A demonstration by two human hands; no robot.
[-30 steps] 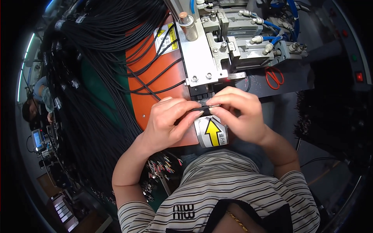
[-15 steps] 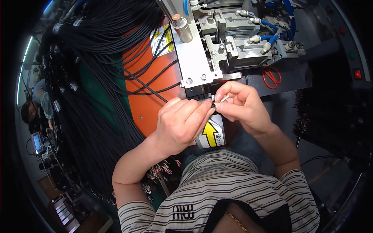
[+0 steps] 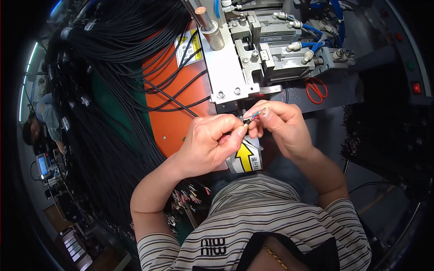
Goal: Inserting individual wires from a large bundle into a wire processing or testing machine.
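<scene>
In front of the machine, my left hand (image 3: 208,141) pinches the end of a black cable, most of which its fingers hide. Thin coloured wires (image 3: 254,116), blue and red among them, stick out of that end to the right. My right hand (image 3: 287,128) has them between thumb and fingers, its fingertips nearly touching the left ones. Just beyond both hands is the dark front block (image 3: 227,107) of the machine's silver plate (image 3: 226,74). Below the fingers lies a pale label with a yellow arrow (image 3: 244,157).
Pneumatic cylinders (image 3: 289,63) with blue hoses fill the back right. Red-handled scissors (image 3: 316,90) lie beside them. Bundles of black cables (image 3: 122,49) hang at left over an orange surface (image 3: 169,131). Another person (image 3: 45,117) is at the far left.
My left fingers have curled back slightly, and my right hand has turned so that blue and red wires show. The machine's copper-topped rod stands higher than before.
</scene>
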